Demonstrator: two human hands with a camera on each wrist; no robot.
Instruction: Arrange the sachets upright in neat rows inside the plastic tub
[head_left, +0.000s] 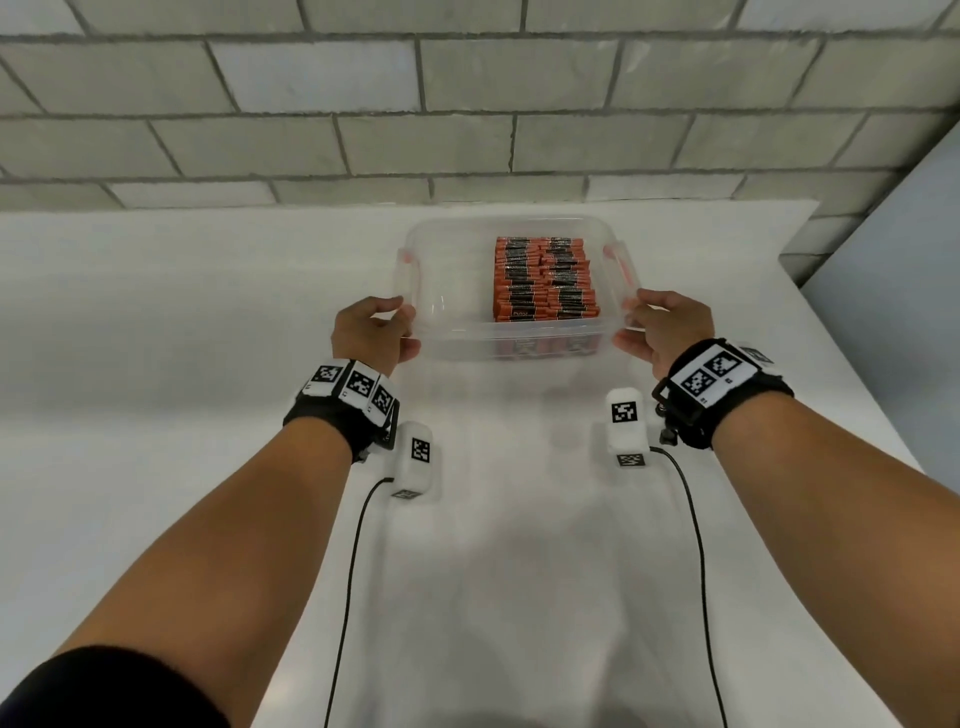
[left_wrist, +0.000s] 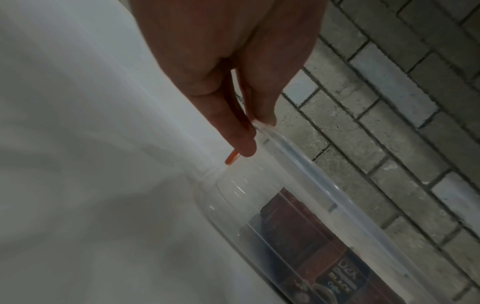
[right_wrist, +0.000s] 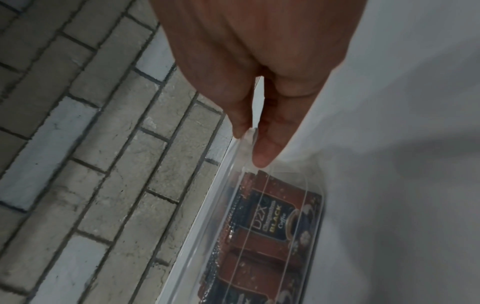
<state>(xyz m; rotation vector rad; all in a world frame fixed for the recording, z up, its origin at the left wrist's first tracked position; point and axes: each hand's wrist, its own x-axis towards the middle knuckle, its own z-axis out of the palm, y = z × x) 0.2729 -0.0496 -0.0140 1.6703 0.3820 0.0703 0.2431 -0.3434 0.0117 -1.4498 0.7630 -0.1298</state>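
Observation:
A clear plastic tub (head_left: 452, 291) with orange side handles stands on the white table. Several red-and-black coffee sachets (head_left: 543, 278) stand upright in rows filling its right half; its left half is bare. My left hand (head_left: 387, 332) grips the tub's near left corner, thumb on the front wall. My right hand (head_left: 644, 327) grips the near right corner. In the left wrist view my left hand (left_wrist: 253, 135) pinches the tub's rim (left_wrist: 298, 152). In the right wrist view my right hand (right_wrist: 249, 139) pinches the rim (right_wrist: 226, 164), with sachets (right_wrist: 272, 222) showing through the wall.
The white table (head_left: 208, 364) runs back to a grey brick wall (head_left: 415, 104) just behind the tub. The table's right edge (head_left: 852, 364) slants close to my right wrist. Cables (head_left: 353, 571) trail from both wrist bands toward me.

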